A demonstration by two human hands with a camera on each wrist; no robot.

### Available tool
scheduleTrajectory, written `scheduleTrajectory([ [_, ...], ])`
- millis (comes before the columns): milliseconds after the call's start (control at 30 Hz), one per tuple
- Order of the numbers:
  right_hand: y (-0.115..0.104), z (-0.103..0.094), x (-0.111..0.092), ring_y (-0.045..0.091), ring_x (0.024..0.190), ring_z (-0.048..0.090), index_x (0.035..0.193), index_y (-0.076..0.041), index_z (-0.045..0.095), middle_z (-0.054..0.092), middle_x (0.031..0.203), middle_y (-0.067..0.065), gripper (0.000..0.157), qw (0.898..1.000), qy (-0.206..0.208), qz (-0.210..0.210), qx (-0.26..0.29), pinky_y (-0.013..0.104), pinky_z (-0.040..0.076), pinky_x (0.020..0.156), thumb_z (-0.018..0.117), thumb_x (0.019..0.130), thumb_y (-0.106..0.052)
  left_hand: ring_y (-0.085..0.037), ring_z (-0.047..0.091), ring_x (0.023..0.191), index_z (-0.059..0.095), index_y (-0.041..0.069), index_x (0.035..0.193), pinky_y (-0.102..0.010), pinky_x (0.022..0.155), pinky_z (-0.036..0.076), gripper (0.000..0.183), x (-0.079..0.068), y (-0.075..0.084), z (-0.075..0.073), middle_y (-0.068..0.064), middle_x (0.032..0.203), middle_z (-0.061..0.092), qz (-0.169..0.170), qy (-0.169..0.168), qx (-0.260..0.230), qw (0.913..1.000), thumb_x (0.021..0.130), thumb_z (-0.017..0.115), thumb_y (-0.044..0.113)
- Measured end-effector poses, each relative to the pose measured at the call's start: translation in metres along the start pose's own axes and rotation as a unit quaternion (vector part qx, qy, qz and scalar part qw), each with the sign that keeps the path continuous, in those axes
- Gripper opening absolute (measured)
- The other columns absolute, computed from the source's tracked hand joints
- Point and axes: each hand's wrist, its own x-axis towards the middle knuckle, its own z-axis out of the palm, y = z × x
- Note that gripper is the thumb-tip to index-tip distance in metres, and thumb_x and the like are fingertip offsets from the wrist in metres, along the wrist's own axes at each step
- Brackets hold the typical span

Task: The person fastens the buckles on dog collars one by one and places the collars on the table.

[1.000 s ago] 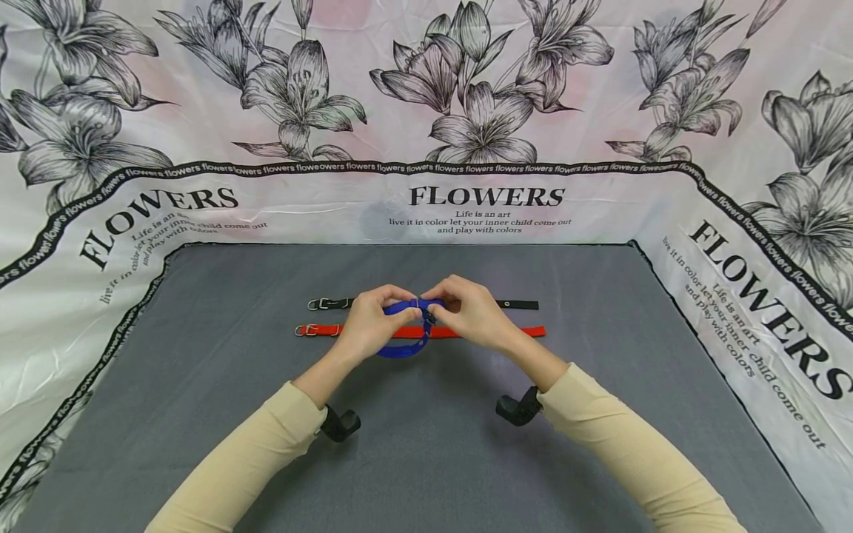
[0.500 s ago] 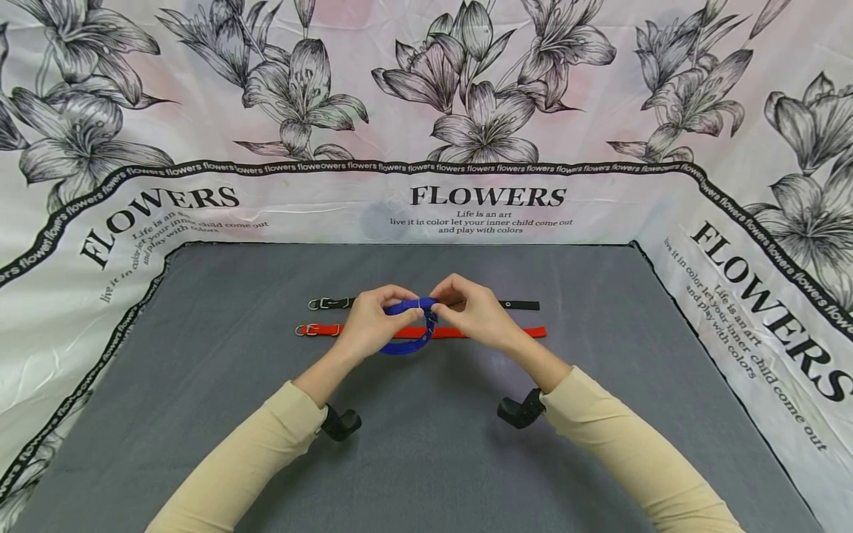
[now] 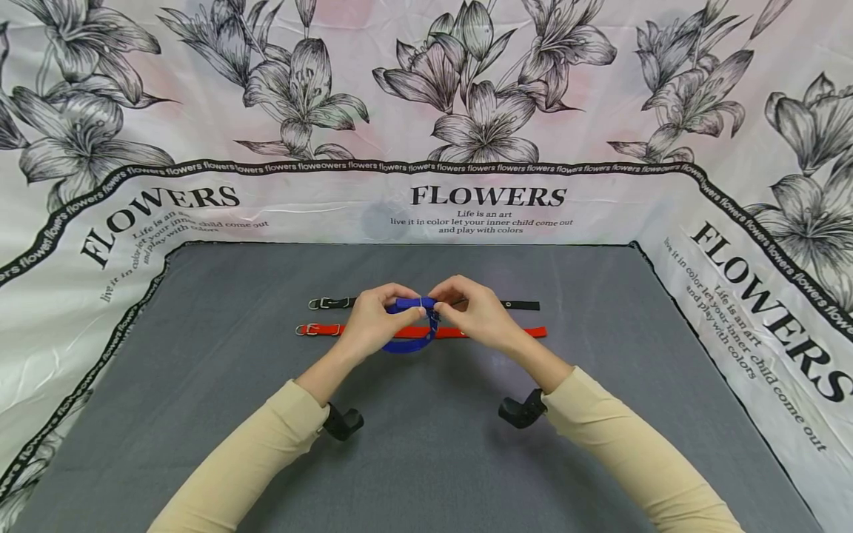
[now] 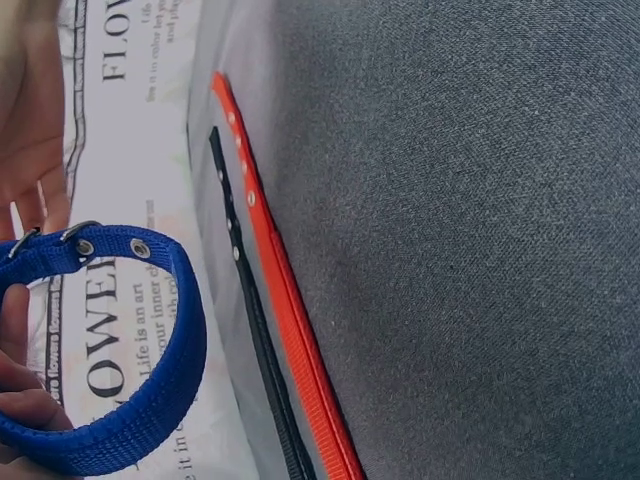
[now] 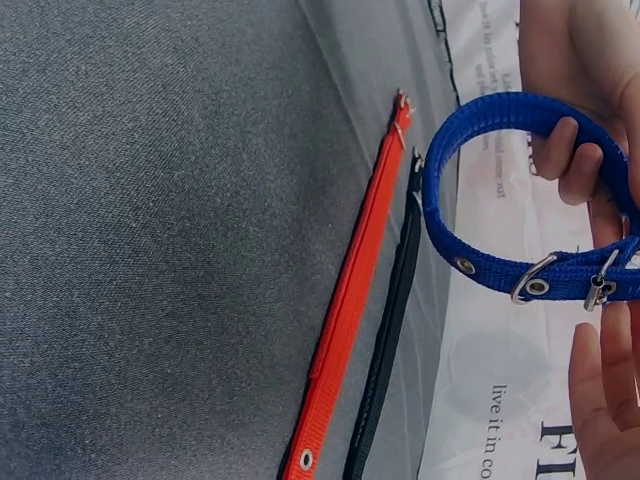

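Observation:
A blue dog collar (image 3: 409,346), bent round into a loop, is held above the table between both hands. My left hand (image 3: 373,320) grips the band, thumb on the near side and fingers behind. At the other side, my right hand (image 3: 474,312) pinches at the buckle end with thumb and forefinger. The right wrist view shows the metal buckle (image 5: 601,285) with the strap through it, a D-ring (image 5: 531,280) and metal eyelets. In the left wrist view the loop (image 4: 185,330) hangs toward the camera.
Behind and below the hands, a red collar (image 3: 320,330) and a black collar (image 3: 523,305) lie straight, side by side, on the grey tabletop (image 3: 426,451). A white flower-printed cloth (image 3: 300,200) rises at the back and sides.
My right fingers have drawn slightly to the right from over the blue collar. The loop has shifted a little rightward, while the left hand keeps its grip. The red and black collars stay put.

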Motion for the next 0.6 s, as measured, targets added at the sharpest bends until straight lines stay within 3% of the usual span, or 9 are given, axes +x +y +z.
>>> scheduleTrajectory([
  [200,0.0004,-0.0003,0.0003,0.014,0.081,0.060,0.096,-0.012,0.059,0.062,0.091,0.003,0.008,1.000,-0.003,0.007,0.018,0.035,0.053,0.076,0.062,0.088,-0.012,-0.018,0.064,0.084,0.066,0.019,0.097,-0.037,0.078,0.052,0.023,-0.0006,0.0013,-0.0012,0.002,0.087,0.071,-0.003,0.002,0.003,1.0000,0.079,0.073,0.032],
  [600,0.0015,0.0049,0.0022,0.015,0.080,0.060,0.087,-0.010,0.061,0.056,0.088,0.004,0.006,0.998,-0.001,-0.063,-0.015,0.032,0.053,0.074,0.066,0.085,-0.010,-0.017,0.063,0.085,0.066,0.021,0.095,-0.038,0.077,0.051,0.026,-0.0017,0.0019,0.0002,0.002,0.097,0.066,0.000,0.006,-0.001,1.0000,0.076,0.074,0.037],
])
